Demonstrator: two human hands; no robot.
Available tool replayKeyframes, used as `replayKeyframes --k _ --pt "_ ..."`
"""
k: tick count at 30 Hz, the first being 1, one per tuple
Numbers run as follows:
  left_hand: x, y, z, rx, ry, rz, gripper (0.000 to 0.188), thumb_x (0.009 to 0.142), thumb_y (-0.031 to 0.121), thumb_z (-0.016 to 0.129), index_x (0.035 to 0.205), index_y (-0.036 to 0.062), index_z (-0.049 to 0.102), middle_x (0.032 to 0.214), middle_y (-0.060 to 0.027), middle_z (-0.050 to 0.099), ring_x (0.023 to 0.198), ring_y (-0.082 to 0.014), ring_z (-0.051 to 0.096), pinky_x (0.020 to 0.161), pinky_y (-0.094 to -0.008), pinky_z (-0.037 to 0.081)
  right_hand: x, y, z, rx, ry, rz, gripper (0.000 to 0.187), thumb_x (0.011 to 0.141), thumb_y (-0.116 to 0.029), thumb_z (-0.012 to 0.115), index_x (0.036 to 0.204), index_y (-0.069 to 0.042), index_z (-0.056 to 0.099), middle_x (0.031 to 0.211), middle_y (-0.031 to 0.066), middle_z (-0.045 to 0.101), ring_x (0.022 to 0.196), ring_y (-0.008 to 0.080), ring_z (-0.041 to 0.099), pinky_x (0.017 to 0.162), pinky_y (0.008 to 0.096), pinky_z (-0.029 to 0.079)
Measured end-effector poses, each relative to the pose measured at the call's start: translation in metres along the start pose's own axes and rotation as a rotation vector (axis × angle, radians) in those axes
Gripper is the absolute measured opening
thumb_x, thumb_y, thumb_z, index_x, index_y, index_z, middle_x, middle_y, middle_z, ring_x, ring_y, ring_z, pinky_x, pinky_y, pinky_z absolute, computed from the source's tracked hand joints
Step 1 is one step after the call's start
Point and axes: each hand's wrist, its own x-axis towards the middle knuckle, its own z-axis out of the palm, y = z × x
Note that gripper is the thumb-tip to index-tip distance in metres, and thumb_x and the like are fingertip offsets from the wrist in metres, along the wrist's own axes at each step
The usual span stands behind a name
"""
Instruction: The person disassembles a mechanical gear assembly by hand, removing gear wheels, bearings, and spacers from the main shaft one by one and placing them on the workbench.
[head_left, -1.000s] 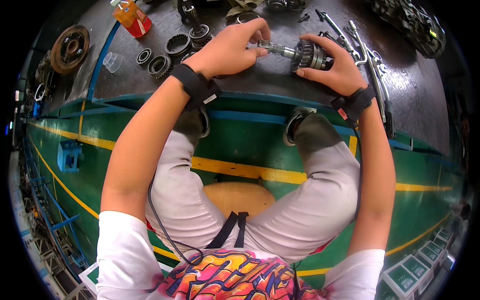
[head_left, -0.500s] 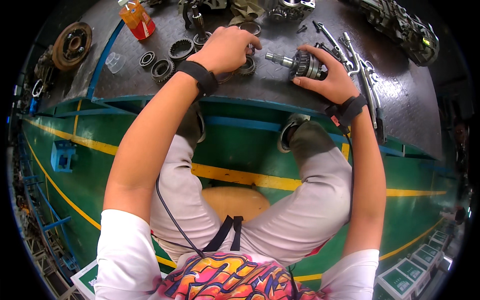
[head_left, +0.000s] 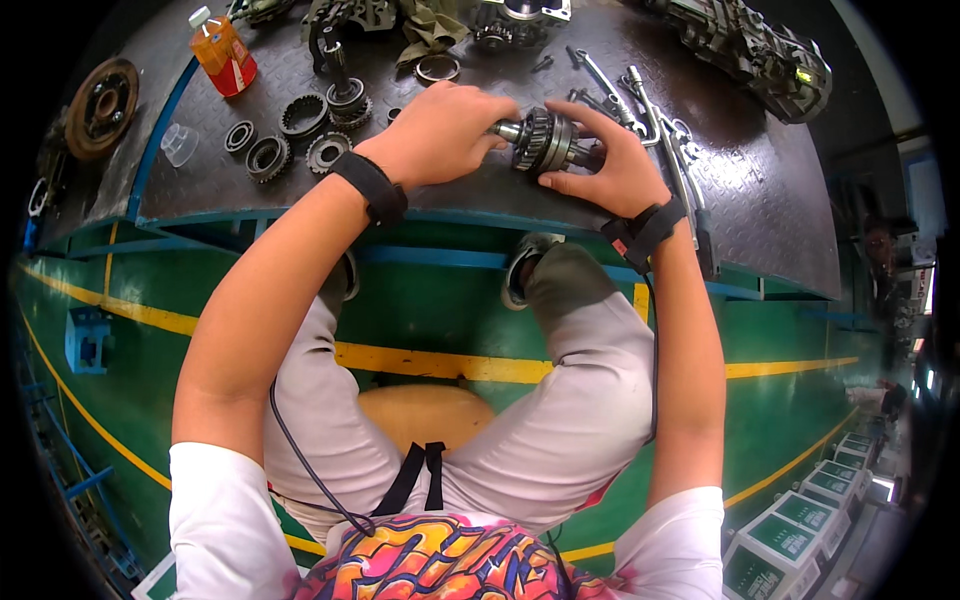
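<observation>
A metal gear shaft [head_left: 548, 142] lies level above the near edge of the workbench, its toothed gears and rings around the middle. My right hand [head_left: 622, 165] grips it from the right, thumb below and fingers above. At its thin left end the fingers of my left hand [head_left: 440, 135] are closed; whether they also hold a small part is hidden. Left of my left hand are several loose gears: a toothed ring [head_left: 303, 115], a gear [head_left: 268, 158], another gear [head_left: 328, 151] and a bearing [head_left: 240, 136]. Behind them another shaft [head_left: 340, 80] stands upright among gears.
A dark metal workbench [head_left: 760, 190] bears wrenches [head_left: 640, 105] at right and a gearbox housing [head_left: 745, 55] at back right. An orange bottle [head_left: 222, 55] and a clear plastic cup [head_left: 180, 145] stand at left. A ring [head_left: 437, 68] lies near a crumpled cloth [head_left: 432, 30].
My left hand has come down and right from the loose parts to the gear shaft's left end. My right hand keeps its grip on the shaft. The whole view has shifted.
</observation>
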Motion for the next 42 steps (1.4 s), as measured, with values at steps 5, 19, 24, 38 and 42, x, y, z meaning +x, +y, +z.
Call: replayKeyframes --k 5,19,24,38,42 --pt "0.000 0.002 -0.002 0.023 -0.031 -0.075 0.030 0.098 0.018 0.082 0.127 0.0116 0.077 0.111 -0.0134 0.081 0.112 -0.0373 0.073 0.100 -0.0512 0.053 0.002 -0.006 -0.001 -0.154 0.004 -0.001 0.087 0.079 -0.027 0.101 0.158 -0.011 0.067 0.142 0.0158 0.078 0.126 0.0311 0.076 0.106 0.0447 0.061" --pt "-0.003 -0.008 0.007 -0.014 0.000 -0.141 0.034 0.098 0.022 0.083 0.130 0.0123 0.079 0.110 -0.0185 0.079 0.110 -0.0415 0.073 0.097 -0.0527 0.056 -0.015 0.031 -0.009 -0.281 0.072 -0.017 0.055 0.094 -0.029 0.092 0.139 -0.002 0.077 0.121 0.0209 0.079 0.111 0.0415 0.077 0.100 0.0453 0.061" --pt "-0.006 -0.005 0.005 -0.058 -0.009 -0.166 0.034 0.099 0.020 0.083 0.132 0.0128 0.078 0.110 -0.0206 0.078 0.109 -0.0435 0.073 0.095 -0.0535 0.057 -0.023 0.033 -0.023 -0.380 0.105 0.033 0.044 0.100 -0.030 0.087 0.131 0.001 0.080 0.112 0.0211 0.079 0.107 0.0423 0.076 0.096 0.0473 0.059" --pt "-0.016 -0.027 -0.005 -0.078 -0.017 -0.182 0.033 0.097 0.017 0.084 0.129 0.0096 0.078 0.111 -0.0236 0.078 0.109 -0.0472 0.073 0.095 -0.0544 0.058 -0.016 0.020 0.003 -0.629 0.198 -0.124 0.031 0.104 -0.042 0.079 0.110 -0.011 0.079 0.106 0.0106 0.077 0.109 0.0362 0.074 0.093 0.0521 0.057" --pt "-0.020 -0.029 -0.003 -0.049 0.004 -0.128 0.033 0.098 0.017 0.083 0.129 0.0092 0.078 0.111 -0.0236 0.078 0.108 -0.0473 0.073 0.095 -0.0545 0.058 -0.016 0.019 0.004 -0.596 0.220 -0.113 0.033 0.103 -0.042 0.080 0.110 -0.010 0.079 0.107 0.0122 0.077 0.108 0.0380 0.074 0.092 0.0525 0.058"
